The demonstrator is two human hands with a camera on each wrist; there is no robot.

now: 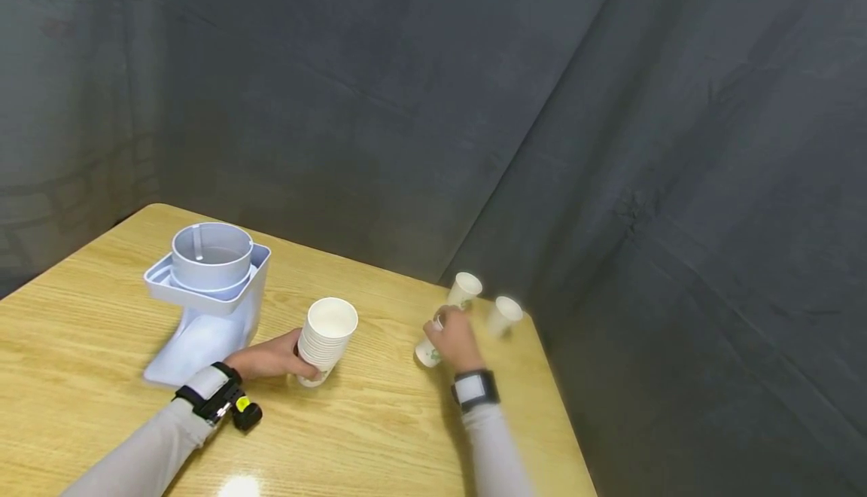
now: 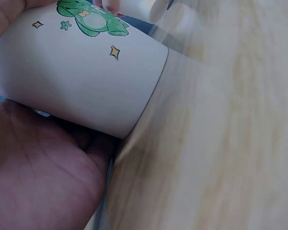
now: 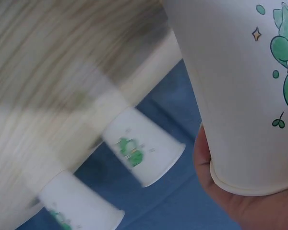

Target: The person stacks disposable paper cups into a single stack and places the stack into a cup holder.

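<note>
My left hand grips a stack of nested white paper cups, tilted slightly, near the middle of the wooden table. In the left wrist view, a green cartoon animal and small stars are printed on the stack's outer cup, and the palm lies beside it. To the right, my right hand holds a single white paper cup by its rim end; the cup leans. Two more paper cups stand beyond that hand, one behind it and one to its right. The right wrist view shows the held cup close up.
On the table's left stands a pale blue-grey plastic stand with a round, open-topped holder. The wooden table ends at a far edge and a right edge, just past the standing cups. Dark cloth hangs behind both edges.
</note>
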